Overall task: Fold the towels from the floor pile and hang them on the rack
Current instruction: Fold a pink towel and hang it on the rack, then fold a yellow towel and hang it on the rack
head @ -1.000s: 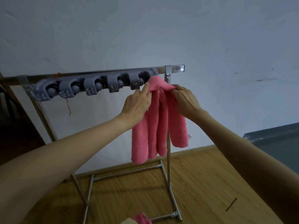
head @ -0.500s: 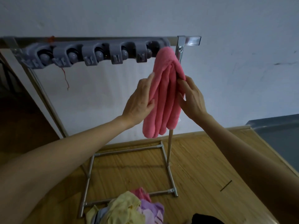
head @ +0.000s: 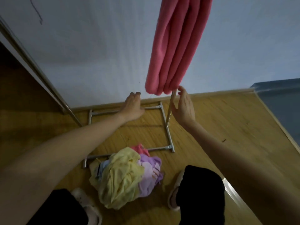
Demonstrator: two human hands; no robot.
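Hanging Pink Towel, Both Hands Free Below It

Hanging from above the picture's top edge, the pink towel (head: 175, 46) falls in several long, soft vertical folds, bunched close together, with rounded ends level at the bottom. Its upper part and the bar that carries it are out of view. It hangs against the pale wall (head: 89, 54), just in front of the rack's upright post (head: 170, 109), well above the floor (head: 211, 124).

The pile (head: 126, 176) lies on the floor at the rack's base frame (head: 168, 135): a yellow towel on top, a lilac one beside it, a pink one behind, all crumpled and touching.

Left hand (head: 132, 106): arm stretched forward, palm down, fingers straight and pressed together, holding nothing, below and left of the towel's ends, apart from them.

Right hand (head: 183, 108): raised edge-on, fingers straight and loosely together, thumb apart, holding nothing. Its fingertips are just beside the towel's lower ends; contact cannot be told.

Two slippered feet (head: 175, 192) and dark trouser legs stand at either side of the pile.
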